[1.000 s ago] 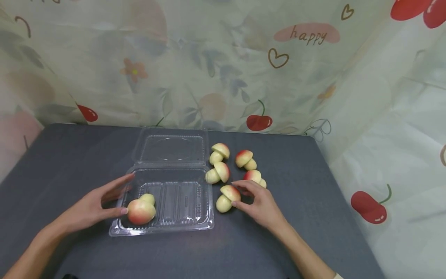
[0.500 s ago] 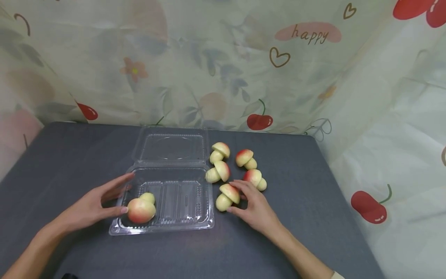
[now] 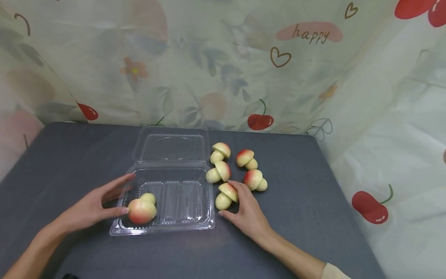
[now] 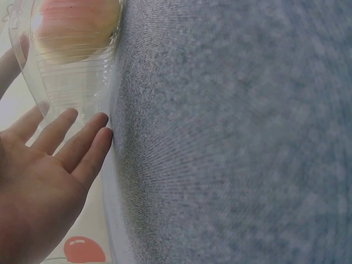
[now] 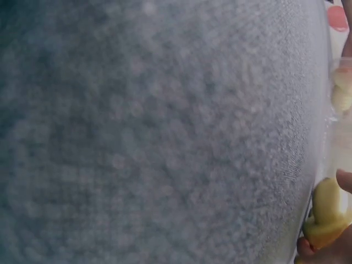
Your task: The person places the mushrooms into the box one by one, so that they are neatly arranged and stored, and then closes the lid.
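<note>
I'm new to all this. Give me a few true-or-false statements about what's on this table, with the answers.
1. A mushroom-shaped piece lies inside the clear plastic box. True.
2. The box is closed. False: its lid lies open beyond it.
3. Six pieces show in the head view altogether. True.
4. The right hand is at an outside piece. True.
5. Both hands are right of the box. False: the left hand is at its left side.

- Mushroom-shaped piece [image 3: 223,201] at the right grip [image 3: 248,217]: pale yellow, red-blushed cap
- Box [image 3: 174,197] beside the left grip [image 3: 90,207]: clear
- Counter [image 3: 296,190] beneath both: dark grey
- Cloth [image 3: 174,58] beyond: cream, cherry-printed
</note>
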Tool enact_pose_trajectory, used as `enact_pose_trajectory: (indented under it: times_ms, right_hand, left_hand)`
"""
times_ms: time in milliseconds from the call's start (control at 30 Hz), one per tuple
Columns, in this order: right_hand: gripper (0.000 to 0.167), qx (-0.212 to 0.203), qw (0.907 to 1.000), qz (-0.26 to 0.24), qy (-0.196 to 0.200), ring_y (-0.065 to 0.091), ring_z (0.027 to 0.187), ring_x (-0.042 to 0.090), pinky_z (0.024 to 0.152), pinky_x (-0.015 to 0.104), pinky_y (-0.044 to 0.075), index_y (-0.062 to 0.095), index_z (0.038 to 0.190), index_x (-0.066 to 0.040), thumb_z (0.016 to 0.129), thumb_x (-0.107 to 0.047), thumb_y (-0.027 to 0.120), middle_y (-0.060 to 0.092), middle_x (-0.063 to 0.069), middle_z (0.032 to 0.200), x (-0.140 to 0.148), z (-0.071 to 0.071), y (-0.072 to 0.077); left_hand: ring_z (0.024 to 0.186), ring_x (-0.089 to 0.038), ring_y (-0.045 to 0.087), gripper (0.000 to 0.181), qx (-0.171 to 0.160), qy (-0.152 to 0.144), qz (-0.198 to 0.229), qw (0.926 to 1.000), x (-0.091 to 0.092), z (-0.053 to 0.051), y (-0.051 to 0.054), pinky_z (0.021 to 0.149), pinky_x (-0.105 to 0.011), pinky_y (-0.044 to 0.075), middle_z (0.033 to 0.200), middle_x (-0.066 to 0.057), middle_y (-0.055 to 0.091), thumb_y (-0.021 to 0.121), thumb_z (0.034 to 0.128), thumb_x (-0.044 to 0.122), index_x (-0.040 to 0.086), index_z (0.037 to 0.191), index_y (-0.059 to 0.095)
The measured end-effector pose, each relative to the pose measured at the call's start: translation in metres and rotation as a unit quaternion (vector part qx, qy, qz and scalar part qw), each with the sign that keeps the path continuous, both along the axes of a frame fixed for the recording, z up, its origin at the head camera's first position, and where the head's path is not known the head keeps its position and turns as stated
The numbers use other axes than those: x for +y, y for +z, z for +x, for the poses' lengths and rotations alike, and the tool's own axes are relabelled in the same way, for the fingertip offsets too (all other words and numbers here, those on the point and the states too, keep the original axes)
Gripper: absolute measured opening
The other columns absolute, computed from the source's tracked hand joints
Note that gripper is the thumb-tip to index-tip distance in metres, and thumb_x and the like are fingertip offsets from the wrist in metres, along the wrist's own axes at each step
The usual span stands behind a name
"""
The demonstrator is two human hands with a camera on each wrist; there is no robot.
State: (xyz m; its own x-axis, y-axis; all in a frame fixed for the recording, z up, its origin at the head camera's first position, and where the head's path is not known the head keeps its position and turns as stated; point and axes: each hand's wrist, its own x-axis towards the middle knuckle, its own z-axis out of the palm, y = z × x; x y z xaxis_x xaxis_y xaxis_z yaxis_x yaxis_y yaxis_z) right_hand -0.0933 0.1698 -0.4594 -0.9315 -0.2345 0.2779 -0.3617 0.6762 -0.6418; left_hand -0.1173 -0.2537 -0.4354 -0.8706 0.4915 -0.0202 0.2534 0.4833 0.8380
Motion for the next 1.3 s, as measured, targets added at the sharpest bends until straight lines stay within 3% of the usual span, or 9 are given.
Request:
enact_pose_trajectory:
  times_ms: [267, 500, 800, 967, 1200, 1300]
  right_hand:
    - [0.083, 0.000, 0.9999, 0.008, -0.014, 0.052, 0.121, 0.015, 0.104, 0.036, 0.043, 0.048, 0.141, -0.011, 0.071, -0.021, 0.092, 0.055, 0.003, 0.131, -0.001, -0.002, -0.004]
    - [0.082, 0.008, 0.9999, 0.008, 0.001, 0.053, 0.118, 0.012, 0.102, 0.035, 0.044, 0.051, 0.141, -0.012, 0.071, -0.022, 0.092, 0.056, 0.000, 0.129, 0.003, 0.000, -0.003]
    - [0.085, 0.004, 0.9999, 0.006, 0.012, 0.053, 0.120, 0.009, 0.101, 0.037, 0.044, 0.049, 0.144, -0.017, 0.070, -0.023, 0.092, 0.057, -0.004, 0.132, 0.012, 0.000, 0.011]
    - [0.084, 0.034, 0.9991, -0.006, 0.024, 0.053, 0.119, 0.010, 0.096, 0.035, 0.047, 0.049, 0.144, -0.017, 0.071, -0.022, 0.092, 0.057, -0.005, 0.132, 0.016, -0.001, 0.021]
    - [0.087, 0.057, 0.9974, -0.026, 0.035, 0.053, 0.122, 0.011, 0.093, 0.031, 0.049, 0.047, 0.146, -0.018, 0.071, -0.023, 0.091, 0.054, -0.004, 0.137, 0.020, 0.000, 0.036]
    - [0.088, 0.048, 0.9972, -0.041, 0.039, 0.054, 0.120, 0.010, 0.091, 0.031, 0.051, 0.046, 0.146, -0.019, 0.071, -0.021, 0.092, 0.054, -0.005, 0.138, 0.020, -0.001, 0.041]
  left_hand:
    - [0.125, 0.014, 0.041, 0.087, 0.000, 0.003, -0.010, 0.9999, 0.000, 0.000, 0.000, 0.096, -0.010, 0.038, 0.157, -0.013, 0.035, 0.078, 0.0873, 0.030, 0.019, 0.158, 0.028]
    - [0.125, 0.013, 0.042, 0.087, -0.002, 0.001, -0.007, 1.0000, 0.000, 0.001, -0.001, 0.095, -0.011, 0.038, 0.158, -0.013, 0.034, 0.078, 0.0875, 0.029, 0.017, 0.158, 0.028]
    - [0.127, 0.008, 0.044, 0.087, -0.002, -0.002, 0.000, 1.0000, -0.001, -0.001, -0.001, 0.095, -0.010, 0.039, 0.158, -0.014, 0.034, 0.078, 0.0879, 0.027, 0.016, 0.158, 0.027]
    - [0.127, 0.008, 0.045, 0.087, -0.003, 0.000, -0.005, 1.0000, -0.001, -0.001, -0.001, 0.095, -0.010, 0.038, 0.158, -0.014, 0.034, 0.078, 0.0875, 0.028, 0.016, 0.158, 0.027]
    - [0.132, -0.033, 0.049, 0.087, 0.001, -0.004, -0.003, 1.0000, 0.002, 0.000, 0.001, 0.095, -0.010, 0.039, 0.157, -0.017, 0.033, 0.078, 0.0874, 0.024, 0.014, 0.158, 0.027]
    - [0.132, -0.037, 0.048, 0.087, -0.001, -0.002, -0.004, 1.0000, 0.002, 0.000, 0.002, 0.094, -0.011, 0.039, 0.157, -0.016, 0.033, 0.078, 0.0873, 0.023, 0.015, 0.158, 0.027]
